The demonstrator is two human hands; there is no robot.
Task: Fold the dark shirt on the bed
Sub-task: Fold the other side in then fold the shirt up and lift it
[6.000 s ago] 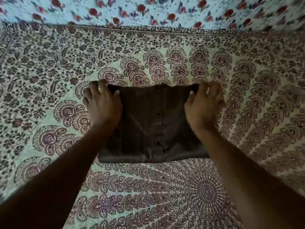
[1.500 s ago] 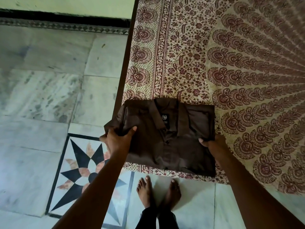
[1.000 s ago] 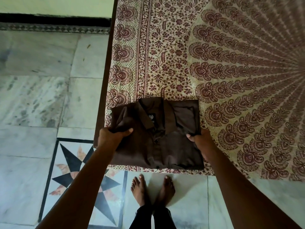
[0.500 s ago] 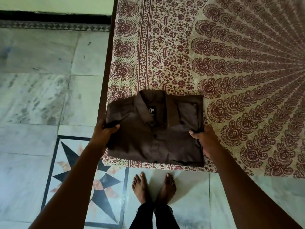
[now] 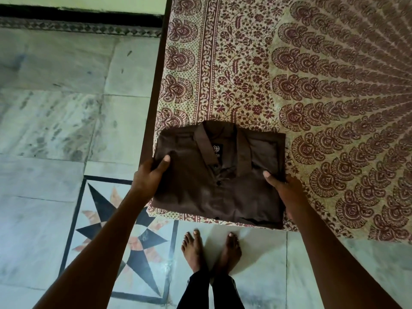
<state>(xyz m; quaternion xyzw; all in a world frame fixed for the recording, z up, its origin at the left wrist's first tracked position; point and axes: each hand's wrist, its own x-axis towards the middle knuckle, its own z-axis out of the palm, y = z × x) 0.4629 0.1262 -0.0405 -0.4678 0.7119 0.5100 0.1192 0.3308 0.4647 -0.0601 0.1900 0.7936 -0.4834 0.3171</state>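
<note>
While both hands grip the folded dark shirt [image 5: 219, 175] at its sides, the bundle sits right at the corner of the bed [image 5: 256, 70], and that is where the trouble could start. The left hand [image 5: 151, 175] pinches the shirt's left edge, thumb on top and fingers tucked underneath out of sight; that edge pokes slightly past the bed's side, over the floor [image 5: 55, 108]. The right hand [image 5: 283, 186] pinches the opposite edge the same way, thumb lying on the cloth, fingers hidden below.

Between the two grips the shirt lies flat, collar [image 5: 219, 139] up and away from the person, buttons down the middle. The hem nearest the wrists lines up almost with the bed's front edge, just above the bare feet [image 5: 211, 248].

If either hand lets go unevenly, I'd guess the layers under the left grip would slump off the corner and the fold would open. Pulling the grips apart would stretch out the tucked sides; lifting with one hand leading would let the loose lower layers sag. A small push away from the wrists, further onto the bedspread, looks like the safer finish.
</note>
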